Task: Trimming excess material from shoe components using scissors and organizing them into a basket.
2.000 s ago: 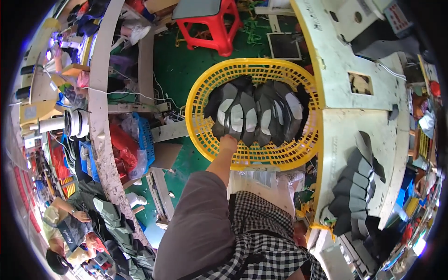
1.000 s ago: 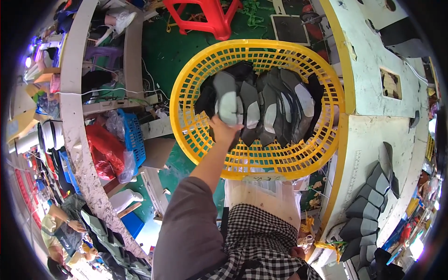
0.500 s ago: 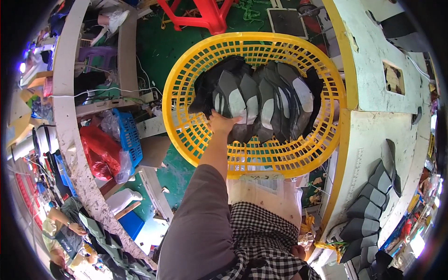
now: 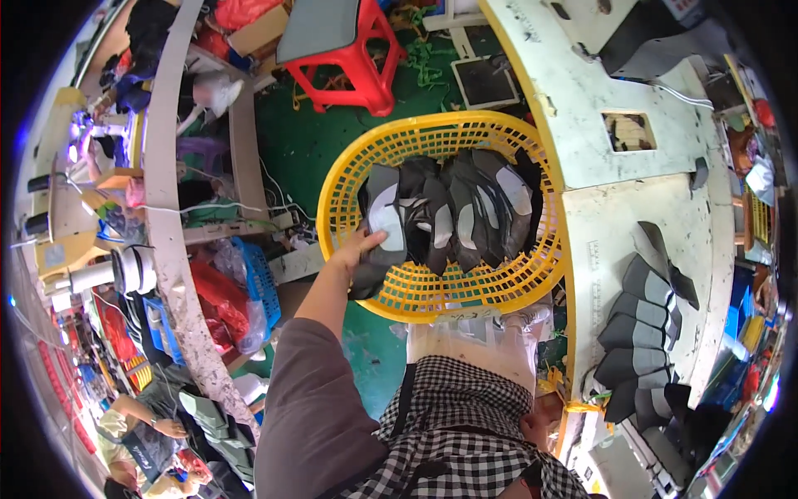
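My left hand [image 4: 363,249] is closed on the near end of a dark curved piece with a light grey panel [image 4: 386,208]. The thumb lies over the panel, and the other fingers are hidden behind the piece. Several similar dark pieces [image 4: 474,208] stand packed on edge in a yellow oval plastic basket [image 4: 416,312]. The held piece is at the left end of this row, tilted over the basket's left side. My right hand [image 4: 542,422] shows only as a bit of skin beside my checked apron; its fingers cannot be made out.
A white worktable [image 4: 623,183] stands close on the right, with a fanned row of grey and black pieces [image 4: 640,324] on it. Beyond the basket is a red stool [image 4: 357,71]. A white bench frame [image 4: 187,249] runs along the left; a person [image 4: 137,432] sits behind it.
My left hand has moved left and drawn the end piece away from the row, opening a gap beside it. The whole view has shifted, so the basket appears lower and the stool shows more.
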`<action>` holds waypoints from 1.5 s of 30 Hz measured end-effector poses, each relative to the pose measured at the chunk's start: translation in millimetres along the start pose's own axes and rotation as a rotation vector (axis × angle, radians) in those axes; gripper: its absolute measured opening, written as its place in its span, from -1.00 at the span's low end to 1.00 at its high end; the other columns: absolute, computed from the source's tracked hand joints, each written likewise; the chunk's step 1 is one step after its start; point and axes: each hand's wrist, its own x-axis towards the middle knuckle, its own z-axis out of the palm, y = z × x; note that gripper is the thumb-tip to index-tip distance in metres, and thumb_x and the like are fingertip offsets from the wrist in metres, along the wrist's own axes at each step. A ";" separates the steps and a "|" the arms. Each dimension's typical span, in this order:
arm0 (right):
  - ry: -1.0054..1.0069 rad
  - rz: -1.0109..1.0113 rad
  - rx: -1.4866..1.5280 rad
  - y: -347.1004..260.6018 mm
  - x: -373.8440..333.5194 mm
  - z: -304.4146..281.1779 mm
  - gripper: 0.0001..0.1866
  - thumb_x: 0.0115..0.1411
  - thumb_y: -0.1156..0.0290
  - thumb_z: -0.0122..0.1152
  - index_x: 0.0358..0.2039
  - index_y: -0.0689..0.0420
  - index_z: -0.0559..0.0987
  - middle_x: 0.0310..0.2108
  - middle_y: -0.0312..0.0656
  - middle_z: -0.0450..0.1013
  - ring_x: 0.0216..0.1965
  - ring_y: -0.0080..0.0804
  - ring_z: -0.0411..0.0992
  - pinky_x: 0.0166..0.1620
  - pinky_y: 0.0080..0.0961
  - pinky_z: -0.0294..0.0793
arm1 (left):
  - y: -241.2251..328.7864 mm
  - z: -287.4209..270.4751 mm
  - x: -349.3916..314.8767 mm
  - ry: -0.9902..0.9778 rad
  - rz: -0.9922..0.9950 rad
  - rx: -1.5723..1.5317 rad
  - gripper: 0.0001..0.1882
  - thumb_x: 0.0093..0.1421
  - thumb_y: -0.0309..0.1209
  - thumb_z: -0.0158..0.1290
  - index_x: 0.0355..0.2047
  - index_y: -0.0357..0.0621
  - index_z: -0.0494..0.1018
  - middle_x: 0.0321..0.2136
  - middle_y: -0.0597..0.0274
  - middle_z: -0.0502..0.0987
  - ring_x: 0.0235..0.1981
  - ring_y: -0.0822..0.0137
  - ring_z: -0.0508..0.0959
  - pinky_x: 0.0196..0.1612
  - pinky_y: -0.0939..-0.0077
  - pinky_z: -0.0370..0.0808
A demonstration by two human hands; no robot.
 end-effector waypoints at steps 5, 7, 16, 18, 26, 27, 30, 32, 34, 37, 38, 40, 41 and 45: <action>-0.334 -0.176 0.356 -153.8 30.0 -4.1 -0.64 0.13 0.34 0.18 -0.09 0.17 0.41 -0.26 -0.18 0.46 -0.23 -0.42 0.43 -0.14 -0.48 0.40 | -14.3 39.4 -51.6 0.106 0.382 0.440 0.04 -0.29 -0.12 0.37 0.12 -0.37 0.11 -0.02 -0.04 0.38 0.04 0.13 0.36 0.14 0.35 0.24; -0.387 -0.379 0.600 -218.5 40.7 -4.6 -0.42 0.13 0.36 0.18 0.12 0.14 0.20 -0.08 -0.13 0.35 -0.06 -0.37 0.34 0.00 -0.48 0.33 | 9.0 93.9 -97.0 0.066 0.451 0.503 0.09 -0.36 -0.07 0.40 0.09 -0.41 0.11 -0.03 -0.11 0.37 0.05 0.11 0.36 0.12 0.35 0.26; -0.430 -0.364 1.184 -313.9 50.3 -21.7 -0.11 -0.09 0.39 0.34 0.22 0.16 0.06 0.04 -0.14 0.27 0.05 -0.33 0.26 0.09 -0.39 0.26 | 9.5 187.3 -185.2 -0.001 0.323 0.998 -0.03 -0.30 -0.05 0.37 -0.03 -0.43 0.16 -0.12 -0.27 0.39 -0.09 -0.11 0.45 -0.04 0.25 0.38; -0.405 -0.322 1.304 -302.8 47.4 -27.6 -0.13 -0.12 0.44 0.35 0.20 0.16 0.12 0.02 -0.18 0.29 0.02 -0.37 0.28 0.08 -0.41 0.27 | 8.6 181.0 -184.1 -0.172 0.582 0.843 -0.07 -0.23 -0.02 0.33 -0.03 -0.44 0.18 -0.11 -0.23 0.40 -0.04 -0.02 0.44 -0.02 0.30 0.36; -0.174 -0.489 1.088 -307.5 -12.4 -92.6 -0.02 -0.24 0.45 0.39 0.22 0.17 0.09 0.05 -0.18 0.27 0.07 -0.36 0.24 0.12 -0.44 0.20 | 8.7 135.4 -115.6 0.279 0.475 -0.269 -0.85 0.15 -0.59 -0.03 -0.25 -0.18 0.32 -0.40 0.23 0.46 -0.35 0.37 0.49 -0.23 0.56 0.46; -0.145 -0.495 1.100 -301.9 -16.0 -96.5 -0.02 -0.24 0.45 0.39 0.22 0.17 0.09 0.05 -0.18 0.27 0.07 -0.36 0.24 0.12 -0.44 0.20 | 25.7 139.4 -123.5 0.351 0.716 -0.191 -0.83 0.16 -0.56 -0.02 -0.21 -0.19 0.30 -0.39 0.23 0.45 -0.32 0.37 0.48 -0.18 0.54 0.43; 0.105 -0.674 0.661 -293.5 -26.5 -100.0 0.04 -0.27 0.30 0.49 0.21 0.21 0.09 0.06 -0.07 0.27 0.08 -0.27 0.27 0.12 -0.40 0.24 | 83.3 174.3 -162.9 0.107 0.933 0.190 -0.59 0.13 -0.36 0.09 -0.07 -0.25 0.25 -0.19 0.10 0.39 -0.12 0.26 0.43 -0.05 0.46 0.36; 0.179 -0.729 0.433 -295.8 -42.6 -102.1 0.06 -0.27 0.28 0.50 0.21 0.22 0.08 0.07 -0.03 0.27 0.09 -0.22 0.27 0.13 -0.39 0.23 | 104.6 213.1 -175.7 0.017 0.856 0.346 -0.29 0.02 -0.19 0.20 0.05 -0.31 0.13 -0.06 -0.03 0.32 -0.01 0.17 0.37 0.03 0.39 0.31; 0.196 -0.833 0.239 -304.7 -62.8 -96.6 0.08 -0.28 0.24 0.50 0.22 0.26 0.07 0.07 0.07 0.26 0.12 -0.15 0.25 0.15 -0.38 0.21 | 118.9 230.6 -157.9 -0.008 0.852 0.434 0.04 -0.12 -0.05 0.29 0.15 -0.37 -0.06 0.03 -0.16 0.25 0.03 0.10 0.34 0.09 0.38 0.27; 0.237 -0.876 0.072 -318.0 -97.7 -102.5 0.10 -0.27 0.23 0.49 0.22 0.25 0.05 0.07 0.07 0.26 0.11 -0.18 0.27 0.15 -0.39 0.21 | 128.4 225.6 -133.3 -0.254 0.504 0.052 -0.39 0.01 -0.25 0.23 0.02 -0.25 0.29 -0.18 0.15 0.47 -0.18 0.30 0.47 -0.10 0.42 0.41; 0.204 -0.884 0.170 -314.4 -102.1 -104.6 0.09 -0.29 0.24 0.50 0.21 0.27 0.08 0.07 0.06 0.26 0.10 -0.19 0.27 0.16 -0.40 0.19 | 136.4 229.2 -152.8 -0.264 0.319 -0.093 -0.60 0.10 -0.28 0.14 -0.09 -0.20 0.43 -0.26 0.22 0.50 -0.25 0.32 0.49 -0.17 0.41 0.43; 0.238 -0.924 0.211 -295.0 -102.8 -112.5 0.08 -0.30 0.26 0.51 0.20 0.29 0.10 0.06 0.05 0.27 0.10 -0.21 0.26 0.16 -0.40 0.17 | 137.6 213.2 -133.2 -0.273 0.386 -0.244 -0.75 0.20 -0.35 0.00 -0.15 -0.17 0.47 -0.30 0.23 0.52 -0.29 0.33 0.50 -0.21 0.42 0.44; 0.254 -0.954 0.241 -289.6 -102.3 -117.6 0.07 -0.32 0.27 0.52 0.19 0.30 0.12 0.06 0.03 0.27 0.10 -0.22 0.26 0.16 -0.41 0.16 | 142.5 211.8 -131.6 -0.171 0.424 -0.313 -0.79 0.22 -0.38 -0.05 -0.19 -0.16 0.48 -0.35 0.24 0.52 -0.33 0.35 0.51 -0.25 0.44 0.45; 0.132 -0.954 0.747 -277.1 -109.4 -140.2 0.09 -0.39 0.33 0.54 0.17 0.32 0.15 0.05 -0.07 0.28 0.09 -0.35 0.23 0.16 -0.43 0.12 | 152.8 203.9 -153.9 -0.444 0.693 0.147 -0.77 0.20 -0.35 -0.05 -0.15 -0.02 0.47 -0.40 0.35 0.48 -0.42 0.48 0.46 -0.37 0.55 0.41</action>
